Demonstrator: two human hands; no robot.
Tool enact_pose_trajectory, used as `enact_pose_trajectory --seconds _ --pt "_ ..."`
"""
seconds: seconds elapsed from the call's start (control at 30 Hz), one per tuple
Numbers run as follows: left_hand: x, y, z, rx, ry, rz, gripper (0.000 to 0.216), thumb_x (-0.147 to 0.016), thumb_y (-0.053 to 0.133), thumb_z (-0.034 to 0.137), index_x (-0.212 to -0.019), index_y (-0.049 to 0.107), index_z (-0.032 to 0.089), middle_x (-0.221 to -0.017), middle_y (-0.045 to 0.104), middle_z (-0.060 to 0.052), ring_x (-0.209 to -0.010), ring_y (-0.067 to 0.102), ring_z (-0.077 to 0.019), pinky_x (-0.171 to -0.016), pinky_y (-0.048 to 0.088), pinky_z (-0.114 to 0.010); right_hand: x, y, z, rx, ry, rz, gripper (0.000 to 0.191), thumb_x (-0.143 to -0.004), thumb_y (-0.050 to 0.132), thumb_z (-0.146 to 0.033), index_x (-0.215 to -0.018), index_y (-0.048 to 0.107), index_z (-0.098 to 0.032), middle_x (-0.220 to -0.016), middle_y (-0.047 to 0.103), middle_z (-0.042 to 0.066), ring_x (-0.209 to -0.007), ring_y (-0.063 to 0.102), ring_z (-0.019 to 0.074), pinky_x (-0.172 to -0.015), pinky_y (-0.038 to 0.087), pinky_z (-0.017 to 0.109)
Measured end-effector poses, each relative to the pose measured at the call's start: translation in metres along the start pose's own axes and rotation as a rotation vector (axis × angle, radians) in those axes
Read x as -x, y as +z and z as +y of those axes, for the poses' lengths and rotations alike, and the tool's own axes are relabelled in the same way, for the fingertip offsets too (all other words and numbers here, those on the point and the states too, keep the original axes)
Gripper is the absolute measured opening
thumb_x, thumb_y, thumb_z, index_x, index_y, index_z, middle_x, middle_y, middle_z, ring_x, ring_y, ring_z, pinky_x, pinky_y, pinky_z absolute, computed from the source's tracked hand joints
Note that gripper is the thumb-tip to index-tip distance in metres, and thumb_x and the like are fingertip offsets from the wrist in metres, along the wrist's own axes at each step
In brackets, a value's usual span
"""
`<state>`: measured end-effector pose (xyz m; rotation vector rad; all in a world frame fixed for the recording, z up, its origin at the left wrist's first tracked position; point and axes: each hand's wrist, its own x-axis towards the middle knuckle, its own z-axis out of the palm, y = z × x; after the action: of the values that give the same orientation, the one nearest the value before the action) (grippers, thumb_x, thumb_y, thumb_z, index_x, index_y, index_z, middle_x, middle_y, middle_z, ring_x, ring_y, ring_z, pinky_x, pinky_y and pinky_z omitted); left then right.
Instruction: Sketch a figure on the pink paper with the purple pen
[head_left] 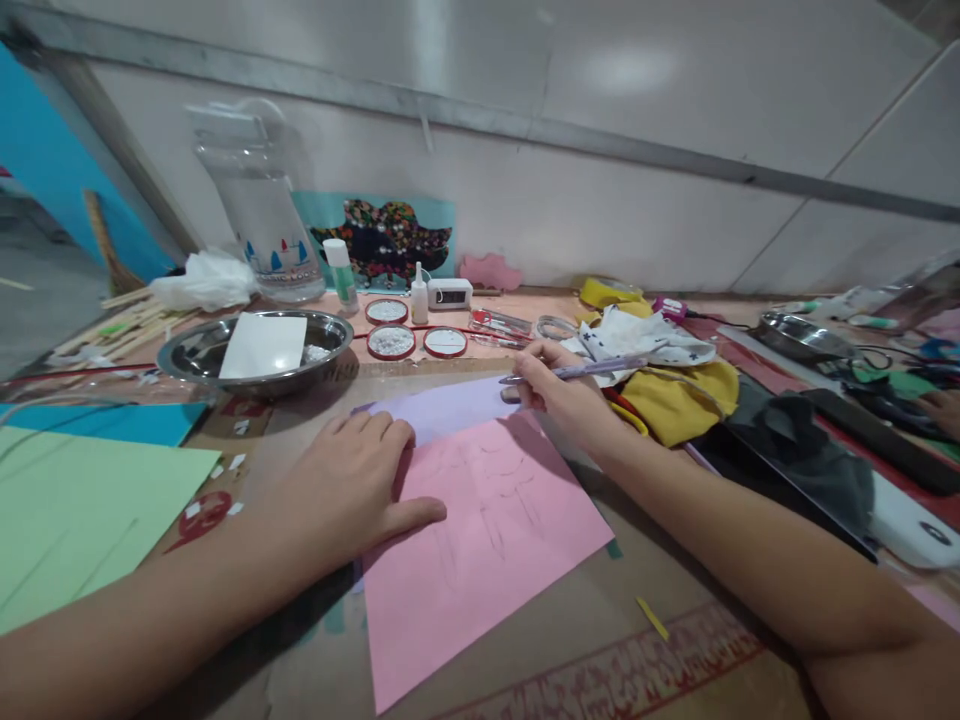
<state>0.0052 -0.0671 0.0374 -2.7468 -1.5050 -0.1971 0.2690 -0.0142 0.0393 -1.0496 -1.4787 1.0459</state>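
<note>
A pink paper sheet (487, 560) with faint drawn lines lies in front of me, over a lavender sheet (450, 408) that shows along its top edge. My left hand (367, 480) rests flat on the pink sheet's left side, thumb stretched across it and fingers toward the lavender paper. At the far edge of the papers, my right hand (551, 385) grips a slim light-purple pen (592, 369), held nearly level. A small dark grey tip shows under those fingers; I cannot tell what it is.
A steel bowl (180, 355) with a white card stands left, beside a water jug (262, 220). Small red-rimmed dishes (391, 342) hold white beads. Yellow cloth (675, 400) lies right, near a tablet-like device (911, 525). Green paper (90, 510) lies left. Another person's hand (943, 410) shows far right.
</note>
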Motion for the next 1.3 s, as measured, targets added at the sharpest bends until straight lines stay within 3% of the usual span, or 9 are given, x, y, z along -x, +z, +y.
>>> enact_pose_trajectory --seconds 0.17,0.3,0.47,0.67,0.77,0.9,0.97,1.1,1.3 --pt "-0.007 0.001 -0.007 0.113 0.067 -0.060 0.024 -0.095 0.062 0.043 -0.083 0.067 0.022 -0.081 0.072 -0.008 -0.075 0.066 -0.0284 -0.065 0.044 -0.038 -0.005 -0.005 0.015 -0.015 -0.015 0.081 0.050 -0.086 0.070 -0.070 -0.084 0.060 -0.021 -0.060 0.057 -0.006 -0.053 0.048 0.0089 -0.052 0.044 0.022" --pt "-0.014 0.007 -0.017 0.229 0.119 0.050 0.027 -0.100 0.048 0.027 -0.086 0.070 0.022 -0.082 0.074 -0.007 -0.076 0.067 -0.0247 -0.070 0.046 -0.036 -0.011 -0.016 0.015 0.104 -0.059 0.092 0.053 -0.092 0.061 -0.072 -0.095 0.069 -0.020 -0.073 0.064 -0.001 -0.060 0.051 0.0106 -0.054 0.046 0.023" --pt "-0.016 0.012 -0.022 0.262 0.179 0.134 0.034 -0.104 0.042 0.028 -0.091 0.072 0.020 -0.086 0.075 -0.008 -0.080 0.068 -0.0239 -0.074 0.049 -0.036 -0.023 -0.035 0.022 0.450 -0.199 -0.025 0.038 -0.094 0.066 -0.058 -0.090 0.074 -0.021 -0.089 0.070 0.005 -0.081 0.062 0.0182 -0.074 0.054 0.032" --pt "-0.014 0.018 -0.017 0.244 0.120 0.099 0.041 -0.105 0.039 0.031 -0.124 0.072 0.016 -0.115 0.078 -0.014 -0.102 0.071 -0.0295 -0.089 0.052 -0.044 -0.027 -0.035 0.042 0.697 -0.220 -0.197 0.012 -0.082 0.078 -0.031 -0.085 0.074 -0.020 -0.086 0.065 0.004 -0.082 0.059 0.0190 -0.080 0.048 0.032" --pt "-0.012 0.017 -0.017 0.242 0.115 0.138 0.041 -0.102 0.046 0.037 -0.129 0.069 0.016 -0.123 0.074 -0.015 -0.112 0.067 -0.0312 -0.097 0.050 -0.047 -0.025 -0.033 0.031 0.722 -0.174 -0.232 0.010 -0.083 0.074 -0.028 -0.082 0.069 -0.020 -0.081 0.065 0.002 -0.077 0.058 0.0179 -0.072 0.044 0.030" --pt "-0.006 0.009 -0.009 0.244 0.140 0.173 0.034 -0.094 0.062 0.049 -0.112 0.071 0.021 -0.115 0.068 -0.011 -0.110 0.061 -0.0305 -0.101 0.047 -0.049 -0.016 -0.032 -0.009 0.661 -0.155 -0.182 0.014 -0.082 0.076 -0.029 -0.083 0.067 -0.019 -0.075 0.065 -0.001 -0.070 0.057 0.0163 -0.066 0.043 0.028" --pt "-0.002 0.008 -0.002 0.290 0.159 0.093 0.034 -0.091 0.067 0.051 -0.106 0.070 0.021 -0.109 0.067 -0.010 -0.107 0.061 -0.0309 -0.097 0.048 -0.049 -0.006 -0.025 -0.030 0.585 -0.189 -0.327 0.015 -0.089 0.073 -0.033 -0.095 0.069 -0.020 -0.086 0.071 0.002 -0.076 0.063 0.0169 -0.070 0.048 0.029" --pt "0.000 0.016 0.006 0.361 0.188 0.015 0.050 -0.084 0.075 0.054 -0.118 0.066 0.019 -0.123 0.065 -0.013 -0.117 0.058 -0.0346 -0.101 0.049 -0.052 0.017 0.001 -0.051 0.614 -0.299 -0.706 0.016 -0.092 0.071 -0.023 -0.108 0.073 -0.020 -0.104 0.072 0.006 -0.094 0.067 0.0183 -0.085 0.053 0.031" --pt "-0.005 0.027 0.003 0.331 0.205 -0.035 0.074 -0.084 0.073 0.058 -0.142 0.058 0.016 -0.153 0.053 -0.020 -0.144 0.046 -0.0410 -0.120 0.037 -0.058 0.022 0.015 -0.032 0.682 -0.288 -0.832 0.012 -0.098 0.068 -0.025 -0.106 0.076 -0.020 -0.105 0.069 0.007 -0.096 0.068 0.0179 -0.088 0.052 0.030"
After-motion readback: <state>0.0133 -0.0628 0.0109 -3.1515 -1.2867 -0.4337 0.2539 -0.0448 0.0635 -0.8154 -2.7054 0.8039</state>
